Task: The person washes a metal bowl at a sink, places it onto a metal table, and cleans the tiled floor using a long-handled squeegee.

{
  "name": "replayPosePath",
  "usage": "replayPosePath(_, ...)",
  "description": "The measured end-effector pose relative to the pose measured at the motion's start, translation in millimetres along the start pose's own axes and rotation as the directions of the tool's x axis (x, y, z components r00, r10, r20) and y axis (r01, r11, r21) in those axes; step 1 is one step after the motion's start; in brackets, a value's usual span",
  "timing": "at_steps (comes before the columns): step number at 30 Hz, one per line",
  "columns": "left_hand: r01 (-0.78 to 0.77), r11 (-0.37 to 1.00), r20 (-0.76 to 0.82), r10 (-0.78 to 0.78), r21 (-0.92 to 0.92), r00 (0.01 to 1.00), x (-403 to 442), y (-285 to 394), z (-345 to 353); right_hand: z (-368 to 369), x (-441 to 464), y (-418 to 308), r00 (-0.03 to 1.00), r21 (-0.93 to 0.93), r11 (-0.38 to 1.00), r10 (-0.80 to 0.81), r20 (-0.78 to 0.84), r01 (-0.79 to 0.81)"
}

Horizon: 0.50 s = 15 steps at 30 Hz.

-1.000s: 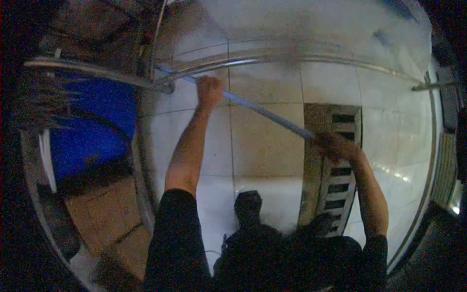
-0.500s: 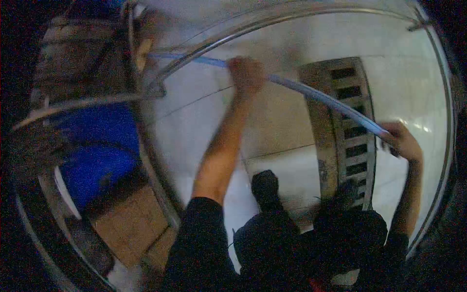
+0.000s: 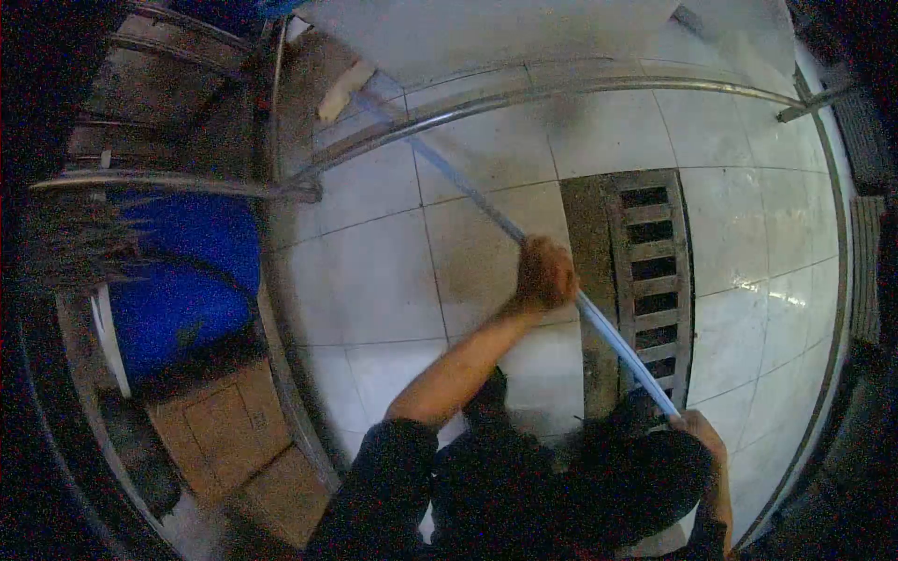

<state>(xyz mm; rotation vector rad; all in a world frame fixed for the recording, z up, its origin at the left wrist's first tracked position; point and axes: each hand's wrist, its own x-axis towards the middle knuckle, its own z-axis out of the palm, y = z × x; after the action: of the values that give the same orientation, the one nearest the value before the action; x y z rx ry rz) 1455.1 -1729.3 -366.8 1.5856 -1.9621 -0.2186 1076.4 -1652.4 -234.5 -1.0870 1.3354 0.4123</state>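
A long light-blue pole (image 3: 468, 190) slants across the view, from the upper left down to the lower right. My left hand (image 3: 547, 273) is closed around its middle. Around the near end, by my right thigh, my right hand (image 3: 702, 436) is wrapped. At the far end, past a metal rail, there is a pale, blurred flat piece (image 3: 344, 91) close to the floor; whether it is a broom, mop or squeegee head I cannot tell. The pole passes over pale floor tiles (image 3: 374, 290) and the edge of a slatted drain grate (image 3: 652, 280).
A curved metal rail (image 3: 524, 96) runs across in front of me. On the left are a metal rack (image 3: 309, 402), a blue container (image 3: 187, 299) and cardboard boxes (image 3: 229, 425). Another upright frame (image 3: 840, 234) borders the right side.
Both hands have moved down and nearer my body, the left one also to the right. The pole has swung to a steeper slant, and its pale far end shows more clearly.
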Motion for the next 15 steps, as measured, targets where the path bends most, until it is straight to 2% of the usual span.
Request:
replayPosePath(1, -0.012, 0.992, -0.02, 0.015, 0.127, 1.0, 10.2, -31.7, 12.6, 6.4, 8.1, -16.2, 0.999, 0.055, 0.998, 0.001, 0.036, -0.003)
replayPosePath(2, -0.041, 0.989, 0.115, 0.024, 0.144, 0.993, 29.2, -61.9, 10.6, 9.4, 22.4, -41.8, 1.0, -0.032, 0.999, -0.027, 0.014, 0.028)
replayPosePath(3, -0.067, 0.985, 0.247, 0.025, 0.162, 0.969, 47.5, -88.1, 3.2, 8.4, 37.4, -64.5, 0.991, -0.134, 0.983, -0.132, -0.026, 0.128)
replayPosePath(4, -0.054, 0.974, 0.267, -0.007, 0.219, 0.964, 66.0, -108.4, -9.1, 7.3, 52.5, -87.2, 0.97, -0.244, 0.946, -0.236, -0.066, 0.213)
replayPosePath(5, -0.046, 0.96, 0.287, -0.037, 0.275, 0.957, 83.0, -121.1, -21.8, 2.4, 62.3, -102.6, 0.906, -0.366, 0.863, -0.41, -0.108, 0.347)
replayPosePath(8, 0.043, 0.981, 0.174, -0.077, 0.192, 0.982, 84.4, -129.6, -43.7, -31.2, 50.5, -140.8, 0.972, -0.352, 0.908, -0.232, 0.032, 0.228)
replayPosePath(9, 0.034, 0.956, 0.046, -0.049, 0.29, 0.998, 67.6, -128.0, -29.7, -37.5, 36.5, -134.2, 0.967, -0.319, 0.918, -0.253, -0.01, 0.237)
replayPosePath(11, 0.118, 0.945, 0.105, -0.157, 0.306, 0.982, 52.5, -69.7, -36.0, -49.2, -1.8, -99.1, 0.951, -0.251, 0.927, -0.303, -0.066, 0.278)
replayPosePath(12, 0.14, 0.947, 0.086, -0.172, 0.29, 0.981, 33.6, -40.8, -27.9, -48.4, -25.4, -81.4, 0.945, -0.217, 0.932, -0.316, -0.087, 0.291)
replayPosePath(13, 0.155, 0.949, 0.057, -0.177, 0.275, 0.982, 22.0, -15.0, -18.9, -50.9, -54.7, -73.2, 0.972, -0.191, 0.961, -0.22, -0.077, 0.202)
replayPosePath(15, 0.221, 0.975, 0.205, -0.22, 0.016, 0.954, 46.0, 77.8, -59.9, -60.9, -128.1, -57.6, 0.998, -0.105, 0.994, -0.022, -0.055, 0.016)
